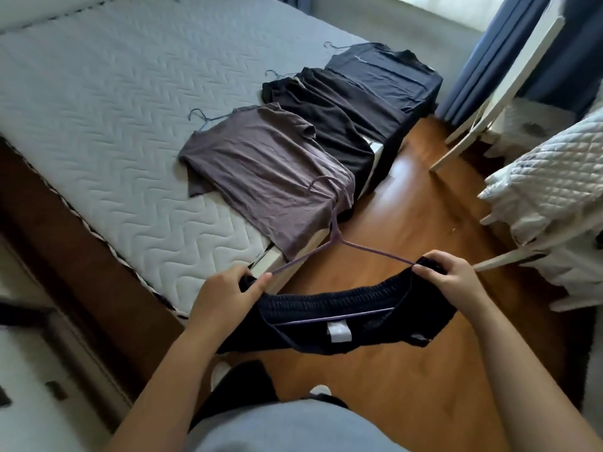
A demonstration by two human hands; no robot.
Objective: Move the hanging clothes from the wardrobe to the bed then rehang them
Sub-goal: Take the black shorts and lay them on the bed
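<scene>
So, you've got the dark garment (342,321) in the air over the floor (408,207), just short of the bed (114,109) edge, strung on the purple hanger (337,236). Your left hand (225,288) grips one shoulder end, fingers (257,282) curled round cloth & wire. Your right hand (447,275) pinches the other end, fingers (427,261) bunched on the fabric. Both have a firm hold, nothing else in either. Key relation: the hanger's long axis runs side to side btwn your hands, hook pointing away from you, its tip hanging over the hem of the grey tee (261,164). The bed lies ahead & to your left, so the left hand is the nearer one to the mattress; the right hand is out over bare floor. Three pieces lie in a row along the bed edge: grey tee nearest, black garment (339,109) next, navy tee (385,73) furthest, each w/ hook toward the mid of the bed & hem draped over the side. Free mattress sits on the near side of the grey tee, i.e. ahead of your left hand. Prob. best move, if this one is going down: swing it left & fwd, turning it a bit so the hook aims like the others. Watch that hook, it could snag the grey tee's hem. Can't tell if the piece is shorts or a top; a ribbed band & white label show.
</scene>
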